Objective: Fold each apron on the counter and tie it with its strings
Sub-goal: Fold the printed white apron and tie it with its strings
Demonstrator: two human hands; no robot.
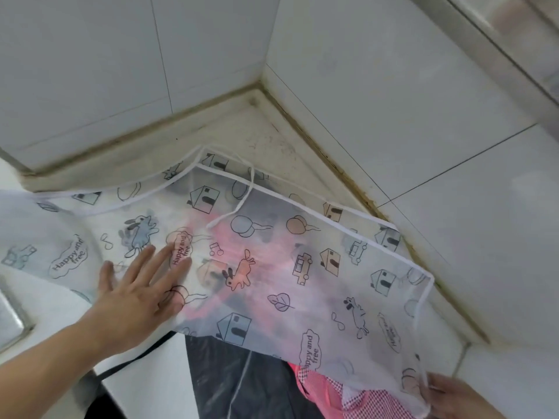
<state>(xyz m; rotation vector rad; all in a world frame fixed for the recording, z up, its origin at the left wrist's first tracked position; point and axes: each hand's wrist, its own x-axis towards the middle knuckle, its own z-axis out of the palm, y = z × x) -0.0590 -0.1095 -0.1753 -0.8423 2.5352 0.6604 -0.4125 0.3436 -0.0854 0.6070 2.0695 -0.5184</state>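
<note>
A translucent printed apron (272,267), patterned with houses, rabbits, leaves and "Happy and free" clouds and edged with white binding, is spread across the pale surface (266,131) in the corner formed by two white tiled walls (211,49). The apron is doubled over on itself, so that two bound edges are seen running nearly parallel on the side away from the person.

The left hand (136,294) is laid flat on the apron, palm down, with its fingers (169,258) extended and spread; nothing is grasped by them, and the cloth is pressed under them. Just beyond the fingertips, a white apron string (242,204) is seen lying in a loose curve on top of the cloth.

The right hand (453,397) is seen only in part at the lower right edge of the view. The near right corner of the apron is held at its fingers, with the bound edge running up from them; the grip appears to be a pinch, though most of the hand is cut off.

Beneath the translucent cloth, between the two hands, a pink-and-white checked fabric (363,400) and a dark fabric (242,382) are visible, both protruding past the apron's near edge. To the left of the left wrist, a metal sink rim (12,316) is partly in view.
</note>
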